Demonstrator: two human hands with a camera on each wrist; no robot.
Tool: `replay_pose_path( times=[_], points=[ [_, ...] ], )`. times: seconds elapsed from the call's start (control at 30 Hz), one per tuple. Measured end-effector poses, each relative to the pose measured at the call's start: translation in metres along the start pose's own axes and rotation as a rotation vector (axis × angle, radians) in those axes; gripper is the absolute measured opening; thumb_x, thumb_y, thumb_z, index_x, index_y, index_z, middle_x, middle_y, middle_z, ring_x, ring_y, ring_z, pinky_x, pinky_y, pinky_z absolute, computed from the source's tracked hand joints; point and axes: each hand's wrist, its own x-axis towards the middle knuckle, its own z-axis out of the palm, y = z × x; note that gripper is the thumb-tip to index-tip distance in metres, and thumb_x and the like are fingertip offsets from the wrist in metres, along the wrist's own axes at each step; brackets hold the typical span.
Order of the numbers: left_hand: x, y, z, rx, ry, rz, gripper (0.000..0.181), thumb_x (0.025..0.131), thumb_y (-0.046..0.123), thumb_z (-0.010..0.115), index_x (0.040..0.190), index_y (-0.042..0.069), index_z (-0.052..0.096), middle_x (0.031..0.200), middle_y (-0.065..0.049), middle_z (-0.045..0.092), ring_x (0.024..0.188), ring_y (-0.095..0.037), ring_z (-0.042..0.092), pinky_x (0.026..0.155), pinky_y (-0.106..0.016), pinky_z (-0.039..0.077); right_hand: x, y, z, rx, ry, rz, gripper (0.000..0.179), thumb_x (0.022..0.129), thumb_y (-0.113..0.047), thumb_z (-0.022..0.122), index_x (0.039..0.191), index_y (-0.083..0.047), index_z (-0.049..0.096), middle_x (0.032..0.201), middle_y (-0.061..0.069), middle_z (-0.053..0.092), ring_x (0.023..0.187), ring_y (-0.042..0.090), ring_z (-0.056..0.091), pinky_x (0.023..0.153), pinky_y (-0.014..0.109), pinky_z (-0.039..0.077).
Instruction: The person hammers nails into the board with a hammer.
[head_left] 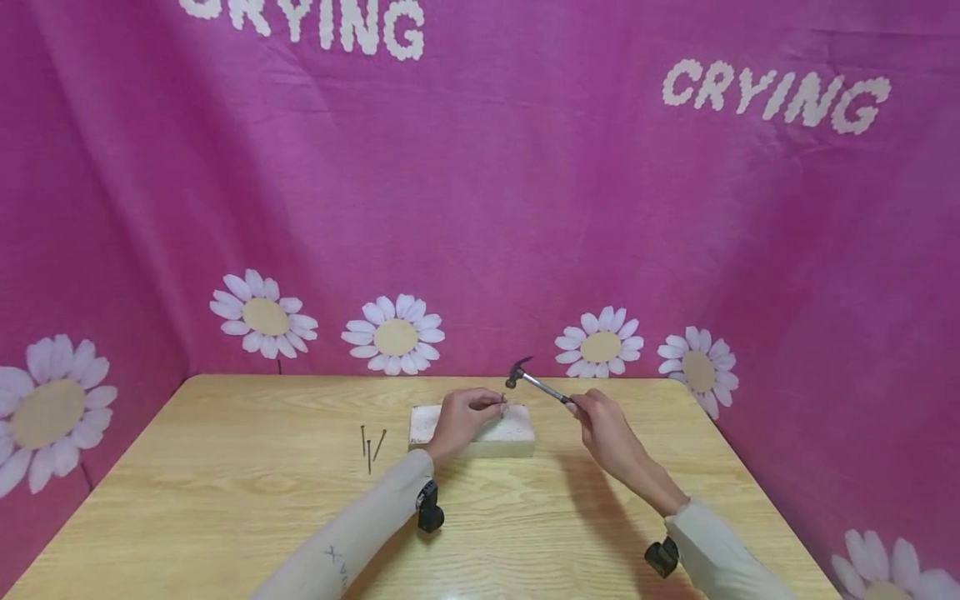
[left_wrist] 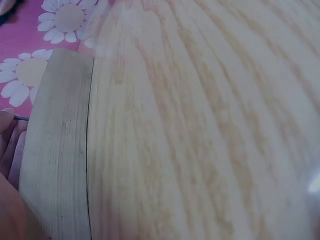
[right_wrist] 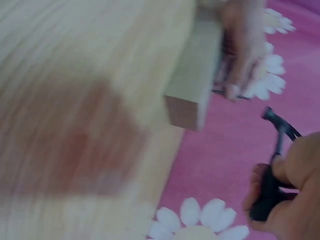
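Observation:
A pale wooden block (head_left: 480, 448) lies on the table, its side also filling the left part of the left wrist view. Over its top, my left hand (head_left: 463, 418) pinches a nail (head_left: 503, 398) that stands roughly upright on the block. My right hand (head_left: 609, 433) grips the dark handle of a claw hammer (head_left: 543, 387). The hammer's head is raised a little above and to the right of the nail, apart from it. In the right wrist view the hammer head (right_wrist: 270, 114) points toward the nail (right_wrist: 235, 95). The left palm is hidden.
Several loose nails (head_left: 369, 457) lie on the wooden table (head_left: 262, 492) left of the block. A pink cloth (head_left: 480, 208) with white daisies hangs behind and along both sides of the table. Each wrist carries a small black camera (head_left: 430, 507).

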Motion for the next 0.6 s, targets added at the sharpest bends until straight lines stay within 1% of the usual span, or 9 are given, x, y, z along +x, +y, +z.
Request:
replay_pose_path(
  times=[0.03,0.13,0.17,0.23,0.33,0.4,0.47,0.57,0.6],
  points=[
    [0.000,0.000,-0.001,-0.010,0.004,-0.002,0.015,0.097,0.009,0.076,0.109,0.001,0.080,0.105,-0.009,0.081,0.094,-0.020,0.077,0.084,-0.025,0.061,0.001,0.000,-0.001,0.000,0.023,0.004,0.011,0.100,0.007,0.064,0.091,0.007,0.070,0.075,0.006,0.058,0.069,0.012,0.050,0.058,0.026,0.046],
    [0.002,-0.002,-0.004,-0.048,0.007,0.002,0.015,0.096,0.009,0.076,0.109,0.003,0.081,0.106,-0.010,0.081,0.094,-0.023,0.077,0.083,-0.025,0.061,0.008,0.001,-0.007,0.034,0.153,0.030,0.012,0.101,0.005,0.063,0.091,0.006,0.070,0.076,0.009,0.059,0.069,0.015,0.050,0.059,0.028,0.044],
    [0.002,-0.003,-0.005,-0.057,0.007,0.007,0.014,0.096,0.008,0.077,0.108,0.004,0.081,0.107,-0.011,0.080,0.095,-0.024,0.077,0.083,-0.025,0.061,0.010,0.001,-0.009,0.042,0.173,0.037,0.012,0.101,0.005,0.063,0.090,0.005,0.069,0.077,0.009,0.058,0.069,0.016,0.049,0.059,0.027,0.043],
    [0.003,-0.004,-0.006,-0.071,0.005,0.012,0.015,0.096,0.009,0.077,0.108,0.002,0.081,0.108,-0.011,0.080,0.095,-0.025,0.078,0.083,-0.023,0.061,0.012,0.003,-0.012,0.036,0.153,0.034,0.011,0.101,0.004,0.064,0.091,0.005,0.070,0.076,0.008,0.056,0.069,0.016,0.046,0.058,0.027,0.040],
    [0.003,-0.006,-0.006,-0.061,0.008,0.032,0.015,0.095,0.007,0.078,0.107,-0.001,0.080,0.107,-0.013,0.080,0.094,-0.028,0.078,0.081,-0.022,0.061,0.012,0.004,-0.011,-0.018,0.044,-0.012,0.009,0.099,0.004,0.067,0.091,0.005,0.070,0.076,0.006,0.055,0.070,0.015,0.047,0.060,0.029,0.043],
    [0.003,-0.006,-0.005,-0.054,0.008,0.032,0.015,0.094,0.005,0.078,0.107,-0.003,0.080,0.106,-0.012,0.080,0.094,-0.028,0.078,0.081,-0.022,0.061,0.011,0.005,-0.008,-0.044,-0.003,-0.052,0.006,0.097,0.004,0.068,0.091,0.005,0.070,0.077,0.005,0.055,0.071,0.015,0.048,0.062,0.030,0.045],
    [0.002,-0.006,-0.003,-0.047,0.006,0.026,0.014,0.094,0.005,0.078,0.107,-0.001,0.081,0.106,-0.012,0.080,0.094,-0.027,0.077,0.081,-0.022,0.061,0.010,0.004,-0.007,-0.029,0.004,-0.061,0.005,0.097,0.004,0.068,0.093,0.005,0.071,0.078,0.004,0.054,0.072,0.014,0.048,0.061,0.029,0.046],
    [0.002,-0.006,-0.001,-0.058,-0.005,0.016,0.015,0.094,0.004,0.077,0.108,-0.001,0.080,0.107,-0.012,0.080,0.097,-0.028,0.077,0.083,-0.023,0.061,0.010,0.001,-0.008,0.046,0.049,-0.008,0.005,0.099,0.003,0.067,0.097,0.005,0.072,0.079,0.004,0.052,0.072,0.014,0.044,0.060,0.026,0.041],
    [0.002,-0.006,-0.001,-0.061,-0.007,0.008,0.016,0.095,0.005,0.077,0.109,-0.001,0.080,0.107,-0.012,0.080,0.097,-0.028,0.077,0.083,-0.023,0.061,0.011,0.000,-0.008,0.074,0.042,0.020,0.006,0.100,0.002,0.066,0.098,0.004,0.072,0.079,0.004,0.051,0.072,0.014,0.043,0.060,0.025,0.040]
  ],
)
